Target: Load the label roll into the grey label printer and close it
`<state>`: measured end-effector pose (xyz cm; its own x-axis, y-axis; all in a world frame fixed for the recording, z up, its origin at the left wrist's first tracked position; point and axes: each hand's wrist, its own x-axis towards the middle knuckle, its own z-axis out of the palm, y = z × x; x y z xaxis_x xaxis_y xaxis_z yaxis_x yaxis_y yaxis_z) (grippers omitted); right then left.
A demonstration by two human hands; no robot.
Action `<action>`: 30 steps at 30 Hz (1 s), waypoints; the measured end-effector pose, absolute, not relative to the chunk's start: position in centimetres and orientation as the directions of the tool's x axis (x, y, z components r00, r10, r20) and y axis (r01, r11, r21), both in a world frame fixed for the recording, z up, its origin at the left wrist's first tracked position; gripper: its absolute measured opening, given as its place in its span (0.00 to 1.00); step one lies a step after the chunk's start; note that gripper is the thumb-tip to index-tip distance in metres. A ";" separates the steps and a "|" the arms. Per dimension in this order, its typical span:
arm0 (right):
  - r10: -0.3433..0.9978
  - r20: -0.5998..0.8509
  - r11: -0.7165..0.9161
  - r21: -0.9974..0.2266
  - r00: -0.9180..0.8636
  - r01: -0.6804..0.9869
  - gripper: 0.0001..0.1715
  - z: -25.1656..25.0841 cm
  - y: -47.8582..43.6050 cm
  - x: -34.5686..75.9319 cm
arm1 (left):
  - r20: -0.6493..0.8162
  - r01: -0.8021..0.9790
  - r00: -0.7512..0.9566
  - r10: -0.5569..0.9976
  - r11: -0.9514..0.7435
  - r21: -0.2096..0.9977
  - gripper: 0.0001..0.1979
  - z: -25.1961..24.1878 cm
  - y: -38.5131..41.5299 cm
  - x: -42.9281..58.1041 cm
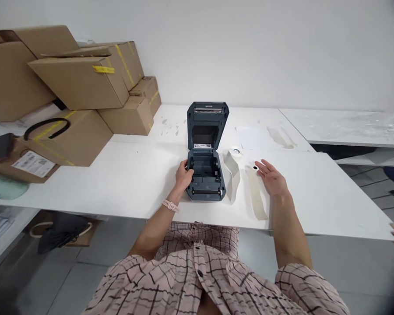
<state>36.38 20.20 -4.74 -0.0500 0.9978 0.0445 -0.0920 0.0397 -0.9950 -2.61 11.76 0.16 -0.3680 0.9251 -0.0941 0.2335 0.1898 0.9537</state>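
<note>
A dark grey label printer (pixel 205 177) stands on the white table with its lid (pixel 205 124) raised. Its inner bay looks bare, and a roller runs across the front. My left hand (pixel 184 176) grips the printer's left side, thumb over the edge. To the right of the printer, a label roll (pixel 235 152) trails a curled white strip. My right hand (pixel 272 178) is palm up with its fingers apart, beside a second roll with a black core (pixel 255 168). Its fingertips are close to that roll; I cannot tell if they touch. A pale strip (pixel 258 197) stretches from it toward the table's front edge.
Cardboard boxes (pixel 82 83) with yellow tape are piled on the table's left. A black curved strap (pixel 47 127) lies over one box. A white sheet (pixel 248 138) and a pale strip (pixel 280 138) lie at the back. A dark bag (pixel 64 229) sits below the table.
</note>
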 end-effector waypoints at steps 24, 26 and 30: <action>0.681 -0.111 0.710 -0.143 -0.724 0.690 0.28 6.5 19.1 12.4 | -0.070 0.174 -0.376 0.924 0.145 0.974 0.29 -0.7 12.0 -2.5; 0.665 -0.122 0.725 -0.135 -0.737 0.676 0.28 6.3 18.8 12.5 | -0.071 0.159 -0.380 0.922 0.141 0.977 0.30 -0.8 12.1 -2.5; 0.630 -0.034 0.748 -0.239 -0.776 0.619 0.25 6.2 16.8 14.6 | -0.074 0.141 -0.386 0.920 0.138 0.980 0.29 -0.9 12.0 -2.4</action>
